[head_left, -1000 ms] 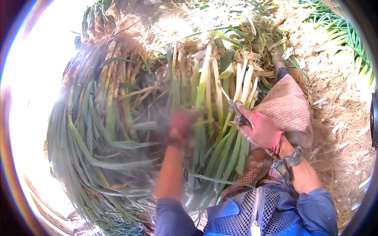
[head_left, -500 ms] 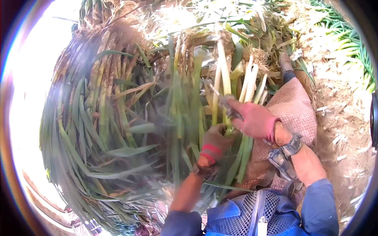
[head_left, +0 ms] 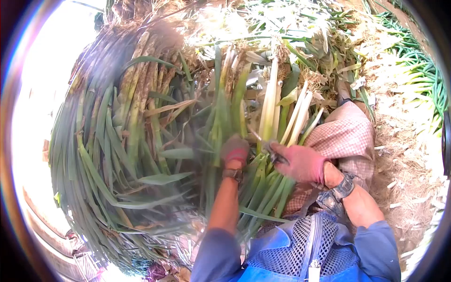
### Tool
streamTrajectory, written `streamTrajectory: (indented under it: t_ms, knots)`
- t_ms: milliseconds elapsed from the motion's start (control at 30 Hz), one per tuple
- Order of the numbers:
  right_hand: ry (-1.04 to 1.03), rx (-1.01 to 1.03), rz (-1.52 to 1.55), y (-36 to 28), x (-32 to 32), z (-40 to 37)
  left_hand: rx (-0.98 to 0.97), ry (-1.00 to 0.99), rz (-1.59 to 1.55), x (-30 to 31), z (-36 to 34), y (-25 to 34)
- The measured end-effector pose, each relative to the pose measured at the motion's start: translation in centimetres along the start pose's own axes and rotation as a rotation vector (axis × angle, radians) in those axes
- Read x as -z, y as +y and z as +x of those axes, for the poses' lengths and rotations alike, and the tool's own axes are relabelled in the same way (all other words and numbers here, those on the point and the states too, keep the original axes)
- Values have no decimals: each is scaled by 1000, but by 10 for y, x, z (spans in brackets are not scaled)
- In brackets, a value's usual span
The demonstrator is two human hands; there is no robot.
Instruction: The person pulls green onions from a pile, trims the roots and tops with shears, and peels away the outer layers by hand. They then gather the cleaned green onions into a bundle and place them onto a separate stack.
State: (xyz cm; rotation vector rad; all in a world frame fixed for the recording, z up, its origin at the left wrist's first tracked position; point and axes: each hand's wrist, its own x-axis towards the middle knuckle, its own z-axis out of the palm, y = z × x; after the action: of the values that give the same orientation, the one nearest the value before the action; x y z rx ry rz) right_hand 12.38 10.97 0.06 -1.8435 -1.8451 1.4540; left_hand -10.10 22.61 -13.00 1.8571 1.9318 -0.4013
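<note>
My right hand [head_left: 303,163], in a pink glove, is closed round a small knife [head_left: 254,135]; its thin blade points up and left. Just below the blade lie peeled green onions [head_left: 270,105], pale stalks upward and green leaves toward me. My left hand [head_left: 234,149], gloved too, is at the unpeeled green onions [head_left: 218,105] to the left. Its fingers are blurred, so I cannot see whether they grip a stalk. More peeled stalks [head_left: 300,115] rest beside my right knee.
A large heap of untrimmed green onions [head_left: 112,136] fills the left side. Stripped leaves and skins [head_left: 300,28] lie at the back. On the right, bundled green onions [head_left: 418,70] lie on ground strewn with scraps [head_left: 404,155]. My checked trouser leg [head_left: 345,129] is at centre right.
My left hand has moved left, away from the peeled stalks, to the unpeeled ones. My right hand, still holding the knife, has dropped slightly. The camera view has shifted a little.
</note>
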Motion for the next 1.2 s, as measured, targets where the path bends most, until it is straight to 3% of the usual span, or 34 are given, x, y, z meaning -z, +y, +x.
streamTrajectory:
  t_ms: [133,233,367,400,533,633,767,933,1033,1133,1200]
  knots:
    - [-44,-9,53,10,-5,4,-6,3,18,-8,9,-9]
    - [-55,5,49,12,-10,2,12,8,-188,-8,11,-9]
    - [-124,-38,21,-1,-10,11,-50,176,-277,-19,-6,-19]
    - [4,1,-4,10,-22,21,-27,202,-271,-24,-11,-24]
    - [-32,102,17,7,-29,34,55,110,-421,-15,-38,-27]
    - [-143,-17,-5,-15,-12,49,19,108,-424,-13,-34,-21]
    - [138,0,-12,-3,-4,101,-55,155,-193,-6,-24,-5]
    - [225,-74,-37,-6,32,152,-95,187,-107,-20,-6,3]
    - [301,-75,-48,-1,45,163,-150,339,-130,-26,2,4]
    - [267,-85,6,8,43,152,-142,319,-119,-18,3,9]
    - [220,-63,58,13,30,127,-41,35,-155,-5,4,12]
